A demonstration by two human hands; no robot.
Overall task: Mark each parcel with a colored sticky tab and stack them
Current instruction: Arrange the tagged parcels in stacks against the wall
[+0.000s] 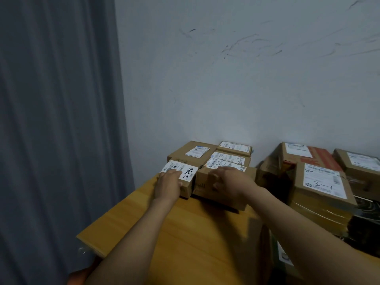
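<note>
Wooden table [185, 233]: left hand [167, 183] gripping white-labelled "2490" parcel [188, 179], right hand [228, 182] gripping neighbouring parcel [205, 182].

Readable text: two handwritten marks, one partial print.

Small box [186, 182] under the left hand [167, 185]: white label [181, 170] with "2490" handwritten in black marker. Box [322, 186] on the right stack: label [324, 183] with a handwritten mark that reads like "3-1". Front face of the carton [207, 187] under the right hand [230, 182]: dark print ending in "ell", the rest is covered. All other shipping labels: print too small and blurred to read.
</note>
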